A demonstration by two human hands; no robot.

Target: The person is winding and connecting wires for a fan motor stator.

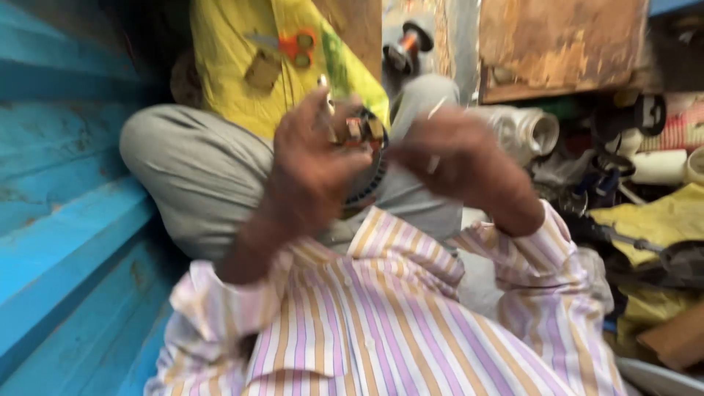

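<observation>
Small metal pieces (357,129), a blurred cluster that may be rings or fittings, sit pinched at the fingertips of our left hand (312,158), raised in front of the chest above the grey trouser knee (194,172). Our right hand (458,158) is curled close beside them with a thin pale sliver (434,163) showing at its fingers; we cannot tell whether it is gripping that or merely touching it.

Risks as we judge them:
- The pinch is at the very tips, so a slip would drop the pieces into our lap or the clutter on the right, among plastic bobbins (528,132) and yellow cloth (660,220), where they would be hard to find.
- Both hands are motion-blurred; hurried movement could knock the pieces loose.
- Orange-handled scissors (293,45) lie on the yellow fabric (242,73) just beyond our hands, a snag hazard when reaching forward.
</observation>
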